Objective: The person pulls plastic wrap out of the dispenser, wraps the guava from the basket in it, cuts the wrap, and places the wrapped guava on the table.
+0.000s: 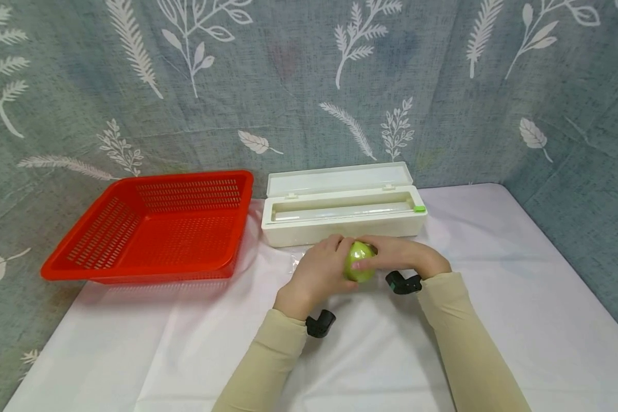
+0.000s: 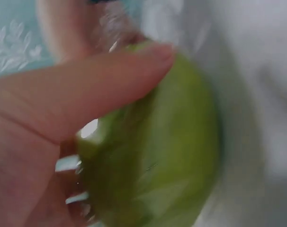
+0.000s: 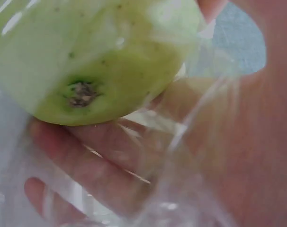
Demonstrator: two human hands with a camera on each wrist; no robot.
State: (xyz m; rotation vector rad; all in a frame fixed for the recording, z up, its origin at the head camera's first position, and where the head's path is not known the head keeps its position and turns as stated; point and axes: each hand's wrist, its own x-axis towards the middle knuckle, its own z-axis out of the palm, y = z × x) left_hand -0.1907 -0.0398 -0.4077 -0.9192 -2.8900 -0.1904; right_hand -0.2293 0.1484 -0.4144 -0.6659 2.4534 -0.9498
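Observation:
A speckled yellow-green pear (image 1: 359, 262) is between my two hands, over the white cloth in front of the wrap box. Clear plastic film (image 3: 181, 137) lies over the fruit and across the right fingers. My left hand (image 1: 321, 272) holds the pear from the left; its thumb (image 2: 120, 78) lies across the fruit in the left wrist view. From the other side my right hand (image 1: 399, 254) grips it, fingers (image 3: 101, 175) curved beneath the pear's brown blossom end (image 3: 83, 93). The far side of the pear is hidden by the hands.
Just behind the hands stands a white wrap box (image 1: 340, 229), its lid (image 1: 337, 180) raised and a film roll (image 1: 345, 210) inside. A green slider (image 1: 419, 209) sits at its right end. To the left is a red plastic basket (image 1: 185, 240). Patterned grey-blue cloth (image 1: 298, 68) hangs behind.

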